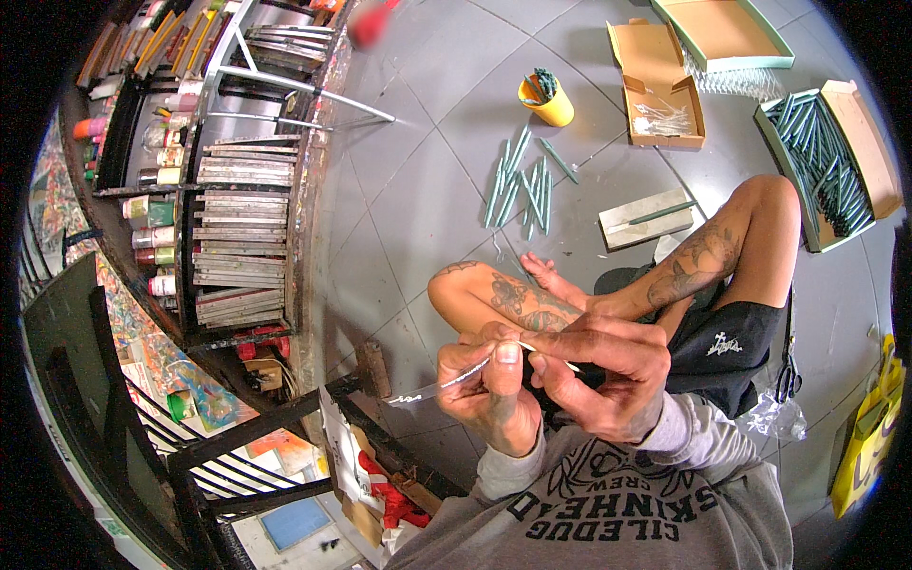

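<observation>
In front of my chest both hands meet, fingertips touching. My left hand (496, 394) pinches a thin clear strip (432, 388) with white marks along it, its free end pointing left. My right hand (603, 370) is closed beside it, with a thin pale stick (556, 356) between thumb and fingers. Whether strip and stick are joined is hidden by my fingertips. Beyond my crossed legs, several dark green pen-like sticks (521, 185) lie on the floor. One more green stick (663, 212) rests on a grey slab (622, 224).
A yellow cup (551, 112) holds more dark sticks. An open cardboard box (660, 138) contains thin white pieces. Green sticks fill another box (822, 161) at right. Scissors (788, 378) and clear plastic (774, 418) lie near a yellow bag (869, 442). A shelf rack (296, 190) stands left.
</observation>
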`<state>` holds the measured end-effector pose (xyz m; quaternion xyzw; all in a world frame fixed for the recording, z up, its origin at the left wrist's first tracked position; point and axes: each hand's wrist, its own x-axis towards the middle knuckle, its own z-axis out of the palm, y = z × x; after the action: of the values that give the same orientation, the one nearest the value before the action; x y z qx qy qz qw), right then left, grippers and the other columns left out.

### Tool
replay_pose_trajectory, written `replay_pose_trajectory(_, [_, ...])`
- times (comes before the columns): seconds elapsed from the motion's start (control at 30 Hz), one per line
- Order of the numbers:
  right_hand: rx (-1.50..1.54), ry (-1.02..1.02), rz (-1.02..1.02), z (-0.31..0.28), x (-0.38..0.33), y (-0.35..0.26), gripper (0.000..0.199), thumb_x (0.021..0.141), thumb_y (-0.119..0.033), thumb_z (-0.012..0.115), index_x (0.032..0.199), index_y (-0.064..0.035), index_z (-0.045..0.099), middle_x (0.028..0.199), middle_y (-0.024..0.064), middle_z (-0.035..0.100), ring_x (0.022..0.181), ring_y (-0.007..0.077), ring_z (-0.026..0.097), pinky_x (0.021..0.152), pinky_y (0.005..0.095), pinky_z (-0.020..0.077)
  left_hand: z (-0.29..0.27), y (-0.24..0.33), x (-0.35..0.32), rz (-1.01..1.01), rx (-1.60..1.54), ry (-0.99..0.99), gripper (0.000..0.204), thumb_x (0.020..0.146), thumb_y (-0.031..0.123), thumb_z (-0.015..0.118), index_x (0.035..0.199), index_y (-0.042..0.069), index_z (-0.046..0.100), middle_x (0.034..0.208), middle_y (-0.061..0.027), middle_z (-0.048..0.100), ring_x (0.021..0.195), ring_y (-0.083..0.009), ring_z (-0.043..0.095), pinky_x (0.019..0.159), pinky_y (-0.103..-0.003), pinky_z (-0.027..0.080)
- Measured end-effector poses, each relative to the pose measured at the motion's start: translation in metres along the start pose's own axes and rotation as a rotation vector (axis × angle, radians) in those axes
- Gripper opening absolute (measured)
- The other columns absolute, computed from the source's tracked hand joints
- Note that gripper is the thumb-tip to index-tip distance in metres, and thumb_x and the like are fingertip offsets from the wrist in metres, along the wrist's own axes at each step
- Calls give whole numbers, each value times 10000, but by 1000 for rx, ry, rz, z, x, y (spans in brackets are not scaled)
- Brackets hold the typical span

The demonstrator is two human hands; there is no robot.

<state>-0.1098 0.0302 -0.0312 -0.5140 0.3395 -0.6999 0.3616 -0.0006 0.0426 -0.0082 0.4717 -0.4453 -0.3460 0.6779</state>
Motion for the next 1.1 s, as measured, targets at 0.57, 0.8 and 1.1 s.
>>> replay_pose_trajectory(0.57, [-8,-61,25,-4,2,-4,190,760,-93,703,927,-11,743,682,85,668,756,259,655,1066,556,379,0,0,-1,24,19,-4,111,855,53,641,896,82,543,755,-52,537,643,-94,466,542,-234,398])
replay_pose_trajectory(0.8, [107,-104,130,-6,0,-12,230,766,65,664,988,95,717,918,208,722,1174,502,556,1062,624,346,3,2,0,9,15,-3,114,854,53,636,877,84,529,744,-48,528,650,-97,474,560,-240,406])
replay_pose_trajectory(1.1, [130,-102,140,-4,1,-11,217,776,51,668,983,92,719,880,194,726,1166,492,566,1079,616,328,2,2,-2,-13,-33,11,114,866,40,626,924,83,537,786,-75,559,678,-118,514,599,-249,451])
